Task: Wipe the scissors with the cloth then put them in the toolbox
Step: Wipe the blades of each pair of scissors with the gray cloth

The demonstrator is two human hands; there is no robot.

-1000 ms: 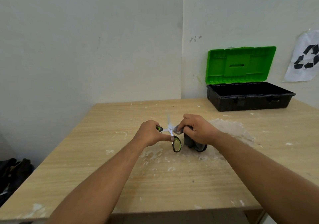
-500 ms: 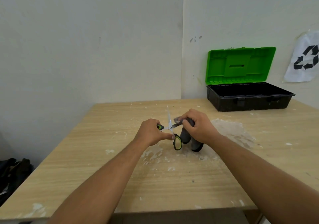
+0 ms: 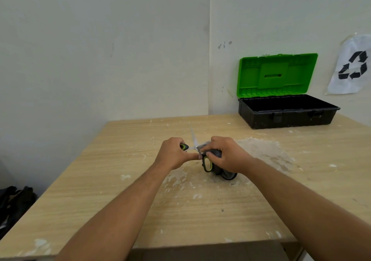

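Step in hand: wiping. Scissors [image 3: 197,150], blades splayed open, black-and-green handles, held above the surface [image 3: 140,190]; left hand [image 3: 174,154] curls round one handle, right hand [image 3: 224,155] pinches the grey cloth [image 3: 224,172] against one blade near the pivot. Next move, likely: draw the cloth along the blades, then carry to the open toolbox [image 3: 287,114], well beyond the right hand.
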